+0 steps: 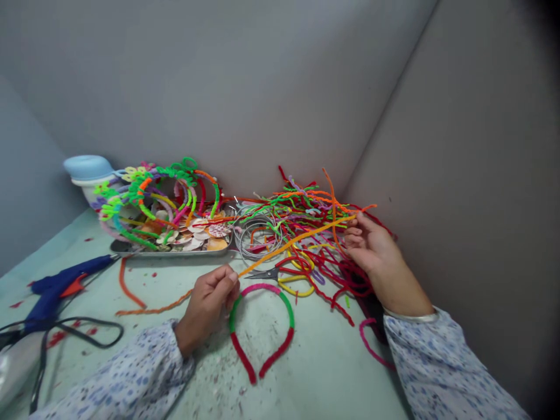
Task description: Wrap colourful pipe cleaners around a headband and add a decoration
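Note:
An orange-yellow pipe cleaner [297, 240] stretches between my two hands, rising toward the right. My left hand [213, 291] pinches its lower end, and my right hand [371, 242] grips its upper end between thumb and fingers. Below it on the table lies a headband [286, 309] wrapped in pink, green and red, with its two ends pointing toward me. Scissors [301, 286] with red and yellow handles lie just behind the headband, blades to the left. Another orange strand [166, 308] runs along the table from beside my left hand.
Several decorated headbands [192, 198] sit over a metal tray [192, 252] of shells. Coiled wire [258, 236] and a heap of coloured pipe cleaners [301, 201] lie at the back. At left are a blue glue gun [65, 286] with its cord and a blue-lidded container [90, 175]. Grey walls stand behind and at right.

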{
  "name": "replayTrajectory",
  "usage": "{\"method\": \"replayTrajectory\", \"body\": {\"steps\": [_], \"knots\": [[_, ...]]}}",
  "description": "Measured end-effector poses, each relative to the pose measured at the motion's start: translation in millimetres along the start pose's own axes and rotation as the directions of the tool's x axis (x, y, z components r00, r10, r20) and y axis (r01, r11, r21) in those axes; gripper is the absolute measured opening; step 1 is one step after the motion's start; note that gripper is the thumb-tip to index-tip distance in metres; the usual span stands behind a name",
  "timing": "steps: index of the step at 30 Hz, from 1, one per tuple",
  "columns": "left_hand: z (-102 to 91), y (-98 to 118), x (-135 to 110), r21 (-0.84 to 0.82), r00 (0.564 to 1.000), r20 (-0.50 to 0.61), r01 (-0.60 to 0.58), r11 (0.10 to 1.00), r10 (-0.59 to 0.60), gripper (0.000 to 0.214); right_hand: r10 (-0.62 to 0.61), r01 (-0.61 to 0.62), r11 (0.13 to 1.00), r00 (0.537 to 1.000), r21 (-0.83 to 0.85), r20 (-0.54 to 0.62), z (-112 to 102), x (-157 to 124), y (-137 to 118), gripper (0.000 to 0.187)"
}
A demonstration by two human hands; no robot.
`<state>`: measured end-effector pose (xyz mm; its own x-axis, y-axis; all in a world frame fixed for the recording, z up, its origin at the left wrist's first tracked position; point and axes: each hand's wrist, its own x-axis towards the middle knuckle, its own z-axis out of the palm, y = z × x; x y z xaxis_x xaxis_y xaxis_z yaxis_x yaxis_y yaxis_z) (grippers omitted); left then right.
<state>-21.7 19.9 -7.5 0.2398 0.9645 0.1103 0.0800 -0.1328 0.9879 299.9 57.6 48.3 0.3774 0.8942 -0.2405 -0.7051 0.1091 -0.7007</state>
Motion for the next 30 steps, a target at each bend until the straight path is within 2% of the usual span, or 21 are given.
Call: {"method": "replayTrajectory", "body": {"steps": [4, 10, 13, 16, 19, 21, 23, 25, 27, 30], "knots": [[1.0, 1, 1, 0.002, 1.0, 0.008, -0.001, 1.0, 0.001, 0.033, -0.068, 0.068, 0.998, 0.997, -0.011, -0.041, 0, 0, -1, 0.018], [1.5, 1, -4, 0.136, 0.999, 0.032, -0.046, 0.99, 0.042, 0.034, -0.196, 0.193, 0.981, 0.974, -0.036, -0.118, -2, 1, -3, 0.023], [3.4, 3, -8, 0.197, 0.994, 0.073, -0.093, 0.976, 0.079, 0.035, -0.214, 0.21, 0.977, 0.966, -0.043, -0.144, -4, 3, -4, 0.026], [5.8, 5, -10, 0.153, 0.993, 0.11, -0.069, 0.986, 0.052, 0.034, -0.19, 0.185, 0.981, 0.972, -0.051, -0.136, -6, 4, -4, 0.025], [7.2, 4, -8, -0.002, 0.993, 0.116, 0.013, 1.0, -0.013, 0.033, -0.124, 0.12, 0.991, 0.99, -0.067, -0.064, -4, 1, -3, 0.021], [7.5, 3, -6, -0.125, 0.992, 0.117, 0.062, 0.99, -0.048, 0.031, -0.059, 0.063, 0.995, 0.997, -0.079, 0.057, -1, -4, -1, 0.021], [7.6, 2, -4, -0.224, 0.99, 0.119, 0.096, 0.97, -0.071, 0.03, 0.03, -0.008, 0.995, 0.974, -0.1, 0.225, 3, -10, 3, 0.026], [7.6, 1, -2, -0.276, 0.989, 0.12, 0.119, 0.954, -0.088, 0.03, 0.138, -0.091, 0.984, 0.934, -0.155, 0.33, 9, -18, 10, 0.032], [7.4, 0, -2, -0.297, 0.987, 0.121, 0.133, 0.946, -0.101, 0.03, 0.233, -0.147, 0.958, 0.898, -0.244, 0.373, 15, -25, 21, 0.03], [6.7, -1, -2, -0.3, 0.982, 0.147, 0.156, 0.941, -0.116, 0.028, 0.242, -0.091, 0.932, 0.877, -0.352, 0.415, 23, -36, 40, 0.027]]}}
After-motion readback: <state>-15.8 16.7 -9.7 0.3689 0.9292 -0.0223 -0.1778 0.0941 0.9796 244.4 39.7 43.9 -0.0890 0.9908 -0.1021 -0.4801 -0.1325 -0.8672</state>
